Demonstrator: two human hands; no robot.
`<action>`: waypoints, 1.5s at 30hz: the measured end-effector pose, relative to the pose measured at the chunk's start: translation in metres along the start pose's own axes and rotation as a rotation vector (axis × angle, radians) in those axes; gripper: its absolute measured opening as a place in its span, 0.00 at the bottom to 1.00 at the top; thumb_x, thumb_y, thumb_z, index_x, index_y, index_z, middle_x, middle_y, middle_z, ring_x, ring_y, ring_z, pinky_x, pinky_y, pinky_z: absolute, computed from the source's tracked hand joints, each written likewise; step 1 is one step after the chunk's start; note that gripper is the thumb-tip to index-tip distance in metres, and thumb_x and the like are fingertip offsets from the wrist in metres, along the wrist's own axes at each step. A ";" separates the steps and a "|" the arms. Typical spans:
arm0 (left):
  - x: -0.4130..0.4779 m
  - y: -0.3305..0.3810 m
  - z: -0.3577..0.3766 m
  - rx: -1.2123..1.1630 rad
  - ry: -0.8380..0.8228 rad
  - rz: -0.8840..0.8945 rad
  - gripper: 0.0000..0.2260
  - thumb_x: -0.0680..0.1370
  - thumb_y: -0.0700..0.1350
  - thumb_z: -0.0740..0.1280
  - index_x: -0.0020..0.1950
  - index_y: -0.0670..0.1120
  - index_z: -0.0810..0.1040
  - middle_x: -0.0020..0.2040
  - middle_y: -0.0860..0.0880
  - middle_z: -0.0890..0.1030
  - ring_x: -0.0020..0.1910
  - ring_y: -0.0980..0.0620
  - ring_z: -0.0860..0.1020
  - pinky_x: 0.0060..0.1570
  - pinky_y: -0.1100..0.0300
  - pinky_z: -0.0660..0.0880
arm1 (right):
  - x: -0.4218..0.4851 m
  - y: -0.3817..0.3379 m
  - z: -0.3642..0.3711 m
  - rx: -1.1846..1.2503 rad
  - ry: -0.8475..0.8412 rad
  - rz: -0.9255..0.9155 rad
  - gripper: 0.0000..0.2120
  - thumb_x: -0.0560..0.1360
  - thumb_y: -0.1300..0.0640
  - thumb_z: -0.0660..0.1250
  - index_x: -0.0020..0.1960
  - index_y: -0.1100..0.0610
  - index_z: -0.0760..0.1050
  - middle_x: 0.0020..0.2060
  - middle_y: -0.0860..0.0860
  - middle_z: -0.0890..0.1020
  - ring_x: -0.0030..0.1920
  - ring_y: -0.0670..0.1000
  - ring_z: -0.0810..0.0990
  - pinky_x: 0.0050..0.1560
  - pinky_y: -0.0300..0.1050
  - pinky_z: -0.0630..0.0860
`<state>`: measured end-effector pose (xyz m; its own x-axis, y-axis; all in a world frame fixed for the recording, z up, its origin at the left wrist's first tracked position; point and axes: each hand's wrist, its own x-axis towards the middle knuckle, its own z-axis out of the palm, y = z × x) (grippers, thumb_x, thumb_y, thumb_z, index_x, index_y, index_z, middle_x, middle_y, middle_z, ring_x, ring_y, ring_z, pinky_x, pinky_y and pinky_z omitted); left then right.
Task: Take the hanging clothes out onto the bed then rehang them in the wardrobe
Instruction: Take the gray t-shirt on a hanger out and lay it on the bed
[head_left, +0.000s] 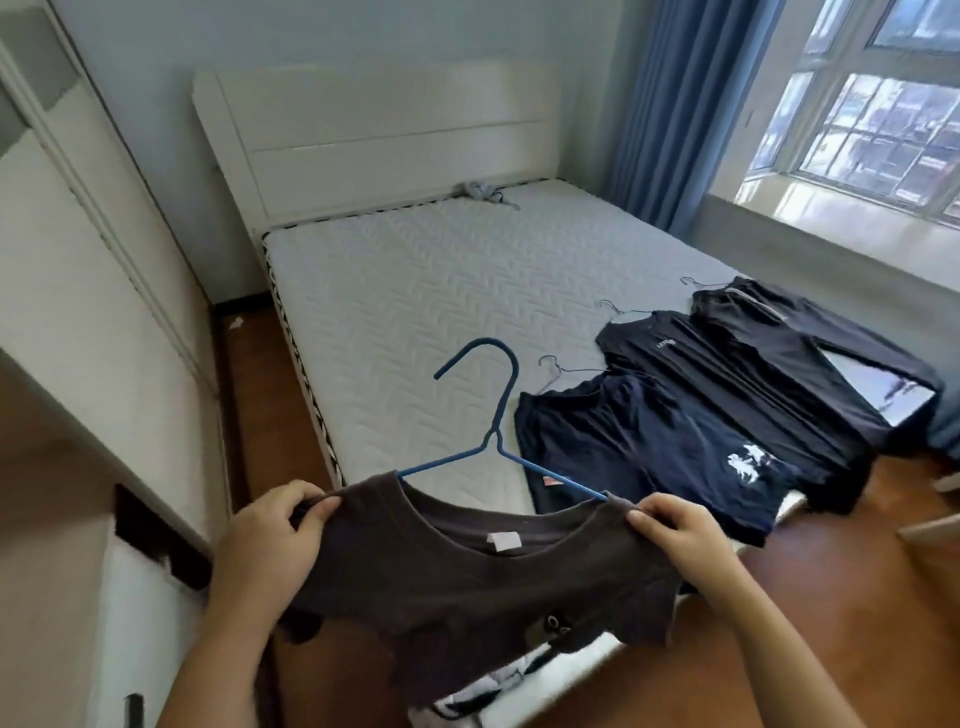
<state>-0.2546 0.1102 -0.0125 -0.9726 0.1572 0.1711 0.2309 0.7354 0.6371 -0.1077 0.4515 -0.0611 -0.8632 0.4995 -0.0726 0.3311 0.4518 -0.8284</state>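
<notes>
I hold a dark brown T-shirt (467, 582) on a blue wire hanger (493, 415) over the foot of the bed (415, 291). My left hand (270, 540) grips its left shoulder and my right hand (680, 535) grips its right shoulder. The hanger's hook points up and away from me. Three dark garments lie flat on the mattress to the right, each on a thin hanger: a navy shirt with a white print (649, 452), a black shirt (727, 379) and a black long-sleeved piece (810, 332).
White wardrobe doors (88, 291) stand along the left, with a narrow strip of wooden floor (260, 395) between them and the bed. A small grey cloth (480, 190) lies by the white headboard. Blue curtain (675, 104) and a window are at the right.
</notes>
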 end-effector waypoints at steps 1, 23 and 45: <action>-0.013 0.005 -0.001 0.005 0.005 -0.030 0.08 0.72 0.43 0.69 0.35 0.53 0.74 0.36 0.48 0.79 0.39 0.45 0.76 0.40 0.54 0.70 | -0.005 0.004 -0.005 0.009 -0.023 -0.001 0.09 0.72 0.61 0.69 0.36 0.51 0.76 0.27 0.40 0.79 0.32 0.41 0.74 0.33 0.33 0.67; -0.372 -0.004 -0.044 0.020 0.097 -0.378 0.04 0.75 0.47 0.66 0.40 0.50 0.76 0.38 0.51 0.79 0.41 0.50 0.76 0.40 0.55 0.74 | -0.228 0.057 -0.029 -0.057 -0.351 -0.129 0.16 0.72 0.62 0.68 0.29 0.48 0.73 0.25 0.46 0.77 0.32 0.42 0.74 0.35 0.34 0.67; -0.413 0.171 0.108 -0.065 0.063 -0.389 0.05 0.74 0.45 0.68 0.42 0.45 0.79 0.38 0.48 0.79 0.41 0.47 0.75 0.40 0.57 0.68 | -0.209 0.175 -0.241 -0.170 -0.205 -0.122 0.18 0.72 0.60 0.69 0.26 0.53 0.66 0.20 0.41 0.75 0.26 0.39 0.71 0.30 0.34 0.65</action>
<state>0.1835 0.2419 -0.0551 -0.9848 -0.1672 -0.0479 -0.1514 0.6887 0.7090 0.2226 0.6040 -0.0568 -0.9537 0.2825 -0.1033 0.2648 0.6255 -0.7340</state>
